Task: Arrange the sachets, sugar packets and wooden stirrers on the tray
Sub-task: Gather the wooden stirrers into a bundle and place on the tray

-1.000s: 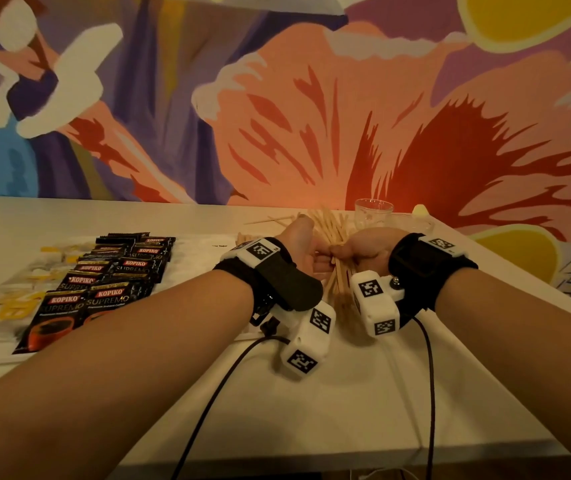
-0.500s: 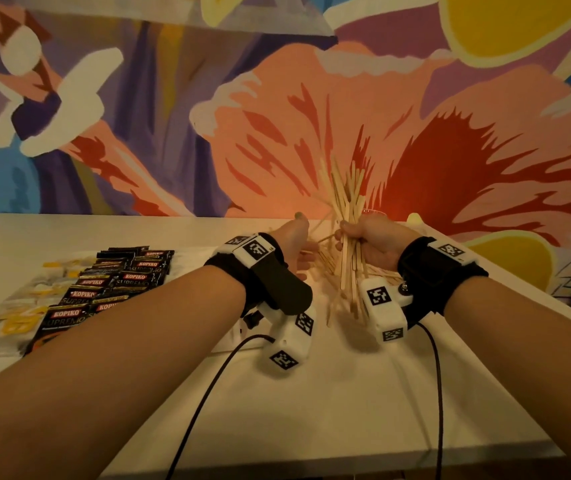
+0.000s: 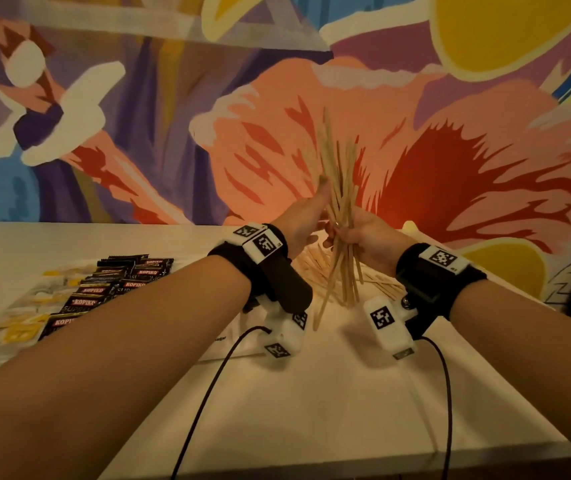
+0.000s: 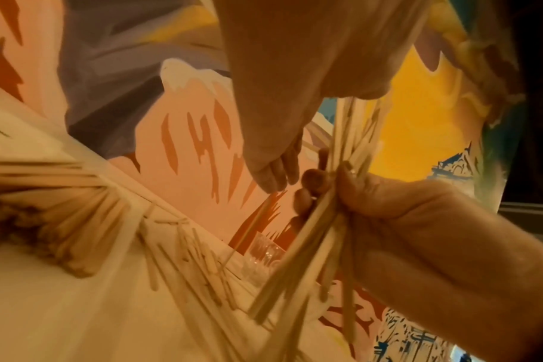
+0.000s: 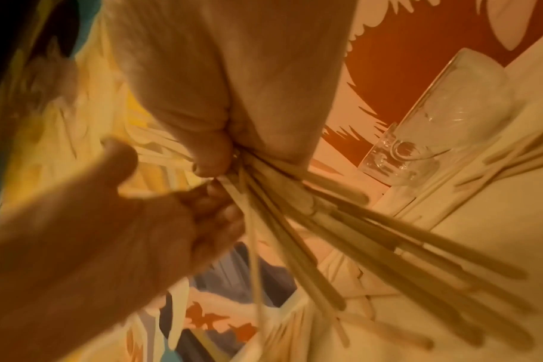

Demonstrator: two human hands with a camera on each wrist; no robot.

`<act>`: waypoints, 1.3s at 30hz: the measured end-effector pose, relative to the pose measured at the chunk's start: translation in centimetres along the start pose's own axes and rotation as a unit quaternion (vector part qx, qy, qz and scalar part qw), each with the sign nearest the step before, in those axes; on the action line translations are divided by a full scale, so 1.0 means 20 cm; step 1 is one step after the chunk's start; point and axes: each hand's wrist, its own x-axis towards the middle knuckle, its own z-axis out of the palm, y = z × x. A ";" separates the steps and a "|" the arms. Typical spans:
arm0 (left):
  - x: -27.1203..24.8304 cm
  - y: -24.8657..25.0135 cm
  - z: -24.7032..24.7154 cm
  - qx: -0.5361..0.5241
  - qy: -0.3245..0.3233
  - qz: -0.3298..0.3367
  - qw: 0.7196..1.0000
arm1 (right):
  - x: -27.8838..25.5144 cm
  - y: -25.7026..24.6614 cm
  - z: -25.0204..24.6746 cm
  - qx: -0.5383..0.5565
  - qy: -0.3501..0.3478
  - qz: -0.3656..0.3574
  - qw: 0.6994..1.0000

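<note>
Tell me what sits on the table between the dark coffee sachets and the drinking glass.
Loose wooden stirrers lie between the sachets and the glass, partly hidden by the hands; the head view shows sachets and stirrers, the right wrist view the glass.

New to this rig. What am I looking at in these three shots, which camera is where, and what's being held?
There is no robot here: a person works with bare hands, wearing black wrist straps that carry small white cameras with square markers.

The wide picture comes from a head camera looking down over both forearms. The other two are the wrist cameras, each looking along its hand at the fingers.

The right hand grips a loose bundle of wooden stirrers, held nearly upright above the table. The left hand rests against the bundle with fingers fairly straight.

More loose stirrers lie on the white tray. Black Kopiko sachets lie in rows, yellow-and-white sugar packets beside them. A clear glass stands behind.
</note>
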 end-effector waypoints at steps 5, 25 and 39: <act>0.01 0.07 0.05 0.054 0.025 0.101 0.993 | -0.01 0.04 0.02 -0.012 -0.011 0.018 1.000; -0.01 0.08 0.04 0.120 -0.026 0.134 0.983 | 0.03 0.06 0.02 0.063 -0.044 0.041 0.996; 0.00 0.05 0.06 0.061 0.002 0.086 0.994 | 0.03 0.13 0.02 0.111 -0.044 0.052 0.991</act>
